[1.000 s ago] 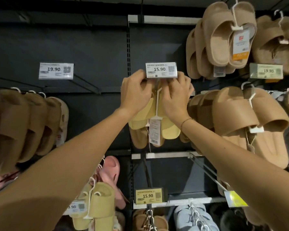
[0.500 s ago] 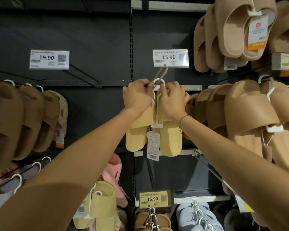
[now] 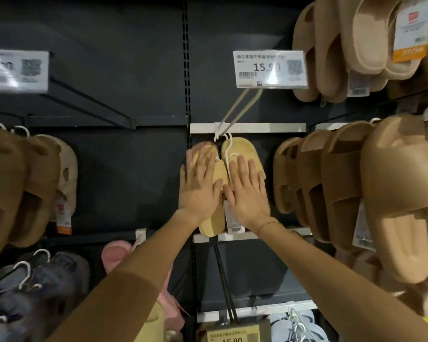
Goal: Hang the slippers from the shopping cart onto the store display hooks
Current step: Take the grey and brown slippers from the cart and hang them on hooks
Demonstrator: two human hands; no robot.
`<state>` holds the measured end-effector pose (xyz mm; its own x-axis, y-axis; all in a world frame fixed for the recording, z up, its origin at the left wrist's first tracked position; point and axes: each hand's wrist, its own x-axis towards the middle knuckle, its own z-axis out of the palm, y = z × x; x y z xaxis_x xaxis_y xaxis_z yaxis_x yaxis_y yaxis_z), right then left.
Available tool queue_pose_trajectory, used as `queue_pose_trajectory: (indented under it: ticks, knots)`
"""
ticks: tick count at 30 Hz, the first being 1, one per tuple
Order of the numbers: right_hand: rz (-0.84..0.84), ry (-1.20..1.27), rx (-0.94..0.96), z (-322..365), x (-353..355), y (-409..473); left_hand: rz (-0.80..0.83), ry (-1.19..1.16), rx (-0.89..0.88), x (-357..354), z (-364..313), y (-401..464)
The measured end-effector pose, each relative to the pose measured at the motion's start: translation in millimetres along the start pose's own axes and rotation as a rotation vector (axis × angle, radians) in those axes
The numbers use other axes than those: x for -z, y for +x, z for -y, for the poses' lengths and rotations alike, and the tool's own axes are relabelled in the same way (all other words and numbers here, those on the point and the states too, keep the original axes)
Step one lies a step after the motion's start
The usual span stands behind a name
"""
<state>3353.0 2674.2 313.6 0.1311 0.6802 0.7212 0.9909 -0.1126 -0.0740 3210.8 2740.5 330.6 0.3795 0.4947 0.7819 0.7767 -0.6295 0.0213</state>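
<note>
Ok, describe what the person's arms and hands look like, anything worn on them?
Both forearms are bare, with no sleeves in view. The left hand shows no rings or wristwear. The right hand has a thin bracelet around the wrist. No gloves and no watch are visible.

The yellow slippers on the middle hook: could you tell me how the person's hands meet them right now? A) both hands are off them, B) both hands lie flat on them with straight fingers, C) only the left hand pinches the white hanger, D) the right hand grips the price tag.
B: the left hand and right hand both press flat, fingers straight, on the yellow slippers.
</note>
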Motion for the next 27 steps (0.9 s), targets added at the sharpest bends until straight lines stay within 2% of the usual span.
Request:
queue_pose_trajectory:
  ticks: [2, 7, 10, 13, 18, 21, 23, 25, 26, 27]
  knots:
    - [-0.025, -0.046, 0.043, -1, -5, -3, 0.022, 0.021, 0.035, -7, 2, -3]
    - [0.031, -0.032, 0.093, 1, 3, -20, 0.122, 0.075, 0.059, 1, -7, -22]
    - [0.107, 0.038, 0.096, -2, 18, -41, 0.199, 0.131, 0.008, 19, -19, -39]
    - [0.24, 0.087, 0.033, -6, 41, -63, 0.199, 0.192, -0.125, 50, -37, -56]
    - [0.37, 0.167, -0.078, -19, 112, -102, 0.286, -0.027, -0.097, 106, -94, -74]
    - [0.533, 0.159, -0.131, -25, 164, -136, 0.503, 0.031, -0.196, 137, -144, -79]
    - [0.736, 0.149, -0.153, -35, 195, -164, 0.772, 0.123, -0.263, 153, -184, -86]
    - [0.902, 0.17, -0.185, -52, 229, -196, 1.091, 0.098, -0.253, 162, -229, -99]
    - [0.952, 0.149, -0.196, -64, 245, -212, 1.208, 0.079, -0.255, 164, -252, -107]
    - [0.982, 0.109, -0.207, -77, 259, -228, 1.26, 0.057, -0.276, 164, -274, -114]
